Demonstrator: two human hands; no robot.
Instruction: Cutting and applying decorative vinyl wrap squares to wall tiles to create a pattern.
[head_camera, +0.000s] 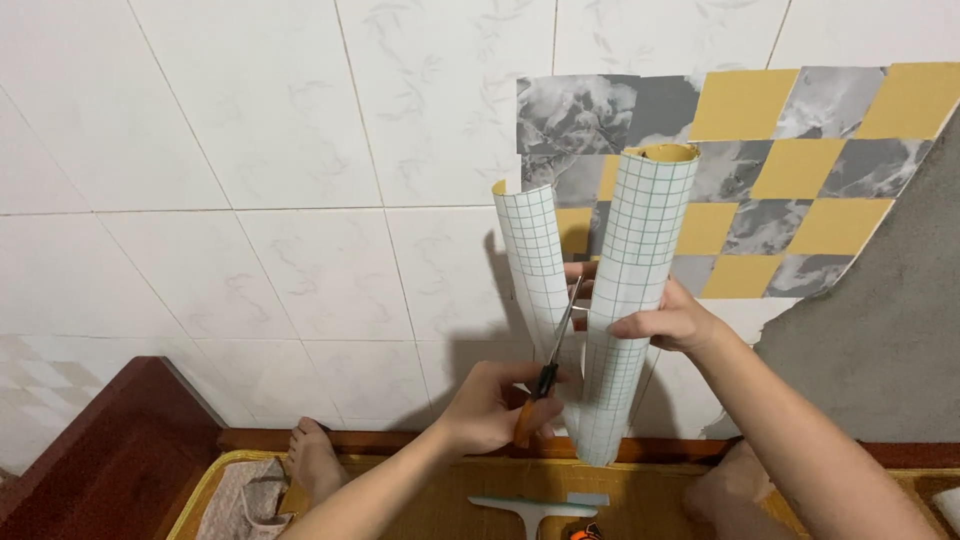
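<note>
At nine o'clock of the frame sat the dark red wooden ledge (120, 430). Your left hand (490, 405) was clenched on the orange-handled scissors (548, 375), their blades aimed toward twelve o'clock into the white, green-gridded backing of the rolled adhesive sheet (630, 300). The cut looked to be under way; the next snip would probably need the blades kept along a grid line. Your right hand (670, 320) gripped the roll at three o'clock of the scissors. The roll's long axis ran six to twelve, yellow end up, before the yellow-and-grey checked wall covering (800, 170).
</note>
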